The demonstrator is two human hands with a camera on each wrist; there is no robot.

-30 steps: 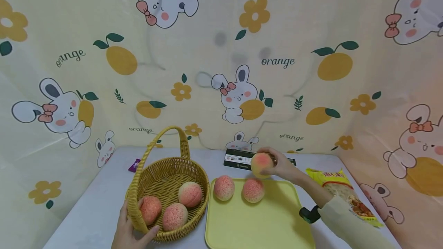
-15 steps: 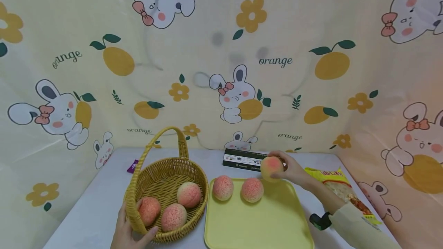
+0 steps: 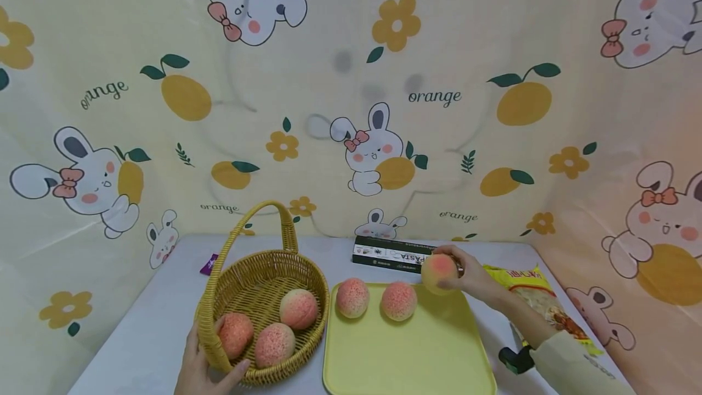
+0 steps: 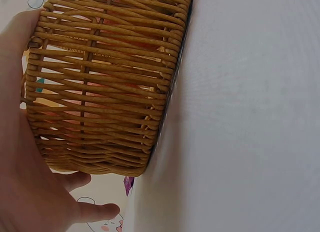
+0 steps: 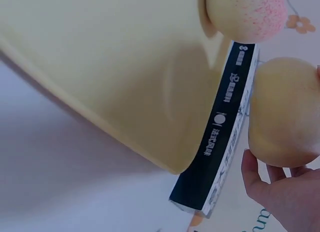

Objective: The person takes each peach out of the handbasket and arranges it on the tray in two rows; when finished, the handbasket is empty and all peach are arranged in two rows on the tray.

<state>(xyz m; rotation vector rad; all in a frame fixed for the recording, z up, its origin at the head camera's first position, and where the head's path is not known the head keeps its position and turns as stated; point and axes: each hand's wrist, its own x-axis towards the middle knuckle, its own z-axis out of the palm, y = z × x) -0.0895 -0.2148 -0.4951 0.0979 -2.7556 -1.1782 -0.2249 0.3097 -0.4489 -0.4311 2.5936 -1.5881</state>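
My right hand [image 3: 473,276] holds a yellow peach with a pink blush [image 3: 439,273] over the far right corner of the yellow tray [image 3: 408,352]. In the right wrist view the fingertips press against the side of this peach [image 5: 285,114]. Two speckled pink peaches, one left [image 3: 353,298] and one right [image 3: 399,301], sit along the tray's far edge. My left hand [image 3: 200,370] grips the near left rim of a wicker basket [image 3: 318,337], close to the foot of its arched handle. Inside the basket lie three peaches [image 3: 298,309]; the left wrist view shows its woven wall [image 4: 100,92].
Behind the tray lies a long black-and-white pasta box [image 3: 392,255], partly hidden by the held peach. A yellow food packet [image 3: 540,297] rests right of the tray, under the right forearm. A small purple packet [image 3: 209,264] is left of the basket. Printed cloth walls surround the table.
My right hand has carried the peach to the right and slightly toward me, uncovering more of the pasta box. The left hand, basket and other peaches stay in place as the view shifts slightly.
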